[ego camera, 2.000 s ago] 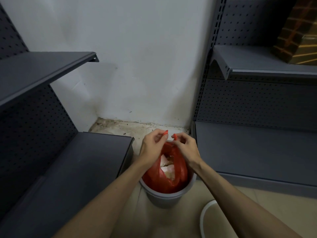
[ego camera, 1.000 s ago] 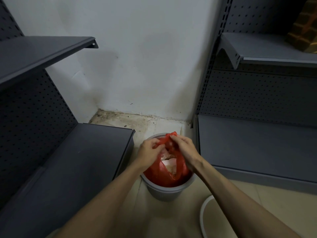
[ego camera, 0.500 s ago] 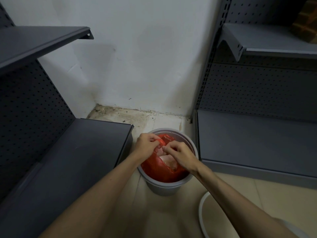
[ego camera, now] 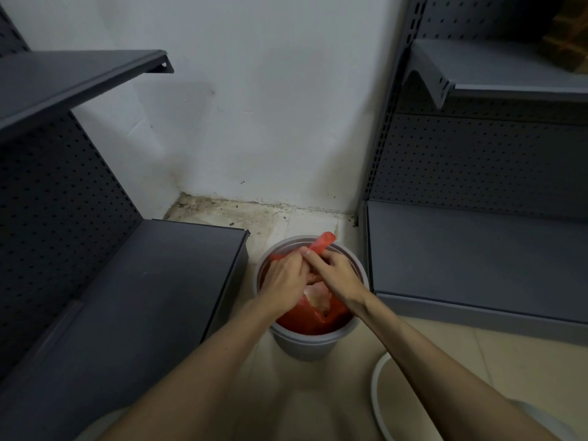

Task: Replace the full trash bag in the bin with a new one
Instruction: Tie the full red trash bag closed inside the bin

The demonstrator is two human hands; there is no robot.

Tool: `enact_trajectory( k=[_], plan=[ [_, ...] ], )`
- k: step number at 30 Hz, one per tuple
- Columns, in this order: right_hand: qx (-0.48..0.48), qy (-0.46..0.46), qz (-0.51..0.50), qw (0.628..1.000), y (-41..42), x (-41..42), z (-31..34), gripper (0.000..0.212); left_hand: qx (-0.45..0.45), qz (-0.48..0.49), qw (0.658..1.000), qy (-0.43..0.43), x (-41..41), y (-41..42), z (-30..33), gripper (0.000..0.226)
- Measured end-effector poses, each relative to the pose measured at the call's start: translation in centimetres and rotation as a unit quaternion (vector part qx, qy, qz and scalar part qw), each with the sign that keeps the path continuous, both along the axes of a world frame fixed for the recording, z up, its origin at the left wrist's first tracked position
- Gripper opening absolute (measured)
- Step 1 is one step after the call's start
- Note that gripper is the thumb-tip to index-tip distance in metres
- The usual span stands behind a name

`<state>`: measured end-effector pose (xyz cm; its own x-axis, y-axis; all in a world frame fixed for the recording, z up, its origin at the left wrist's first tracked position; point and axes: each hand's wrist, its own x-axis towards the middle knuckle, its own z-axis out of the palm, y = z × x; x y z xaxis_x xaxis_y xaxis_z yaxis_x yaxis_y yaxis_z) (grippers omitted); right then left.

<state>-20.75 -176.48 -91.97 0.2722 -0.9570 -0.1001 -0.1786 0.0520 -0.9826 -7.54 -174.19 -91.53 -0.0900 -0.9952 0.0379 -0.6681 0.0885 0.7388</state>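
A small grey round bin stands on the tiled floor between two shelf units. Inside it sits a full red plastic trash bag with pale waste showing at its mouth. My left hand and my right hand are pressed together over the bin, both gripping the bag's handles. One red handle end sticks up past my fingers toward the far rim. The knot area is hidden under my hands.
Dark grey metal shelf units stand at the left and right, close to the bin. A white wall and a dirty floor strip lie behind. The white rim of a round container curves at the lower right.
My hands have come down from above the bin and closed together over the bag's mouth. A red handle end now pokes out beyond my fingers.
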Motion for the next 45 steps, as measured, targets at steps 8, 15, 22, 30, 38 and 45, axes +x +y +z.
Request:
enact_trajectory(
  k=[8,15,22,30,38,45],
  plan=[
    [0.08,-0.106,-0.051,0.99,0.4,-0.7,1.5,0.034,0.075,-0.026,0.995,0.06,0.8,-1.0,-1.5,0.022],
    [0.062,0.001,0.044,0.997,0.8,-1.9,0.8,0.029,0.118,0.016,0.987,0.11,2.5,-2.0,-0.6,0.01],
    [-0.082,0.171,0.062,0.98,0.6,-2.5,-0.9,0.014,0.138,0.052,0.984,0.096,2.1,-1.4,-0.3,0.009],
    [-0.154,0.252,0.02,0.955,0.8,-2.0,-2.5,0.018,0.131,0.046,0.986,0.092,1.8,-0.9,-1.0,0.02],
    [-0.137,0.217,0.045,0.965,0.8,-1.7,-3.8,0.027,0.068,0.082,0.99,0.092,1.4,-0.5,-1.8,0.013],
    [-0.084,0.115,0.009,0.99,1.1,-1.9,-3.1,0.022,0.024,0.117,0.99,0.077,1.2,-0.3,-1.9,0.001]
  ],
)
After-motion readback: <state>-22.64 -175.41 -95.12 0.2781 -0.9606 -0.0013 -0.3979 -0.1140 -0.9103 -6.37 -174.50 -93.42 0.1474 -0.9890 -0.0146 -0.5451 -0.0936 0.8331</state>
